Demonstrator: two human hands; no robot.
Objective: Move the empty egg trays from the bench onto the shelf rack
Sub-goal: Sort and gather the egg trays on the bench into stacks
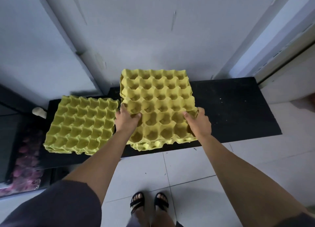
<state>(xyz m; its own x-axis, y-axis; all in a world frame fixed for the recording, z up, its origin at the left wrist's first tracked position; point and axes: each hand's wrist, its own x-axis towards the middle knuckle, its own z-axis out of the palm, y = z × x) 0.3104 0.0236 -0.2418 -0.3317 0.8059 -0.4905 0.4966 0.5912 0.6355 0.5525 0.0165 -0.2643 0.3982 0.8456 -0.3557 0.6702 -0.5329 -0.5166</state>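
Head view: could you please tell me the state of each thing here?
Right egg tray stack: empty, held at both sides.
Left egg tray stack: empty, untouched, resting on the black bench.
Left hand: grips the right stack's left edge.
Right hand: grips its right edge.

White floor tiles with thin grey joints fill the lower middle, flecked with a few dark specks. Two feet in black open-toed sandals, the left and the right, stand side by side on them. A dark garment fills the lower left corner. Behind stands a grey wall, scuffed in places, with a pale slanting strip on the left and a light frame on the right. A small pale rounded object sits at the far left. Below it, a pinkish-purple bumpy mass lies in a dim recess, too dark to identify.
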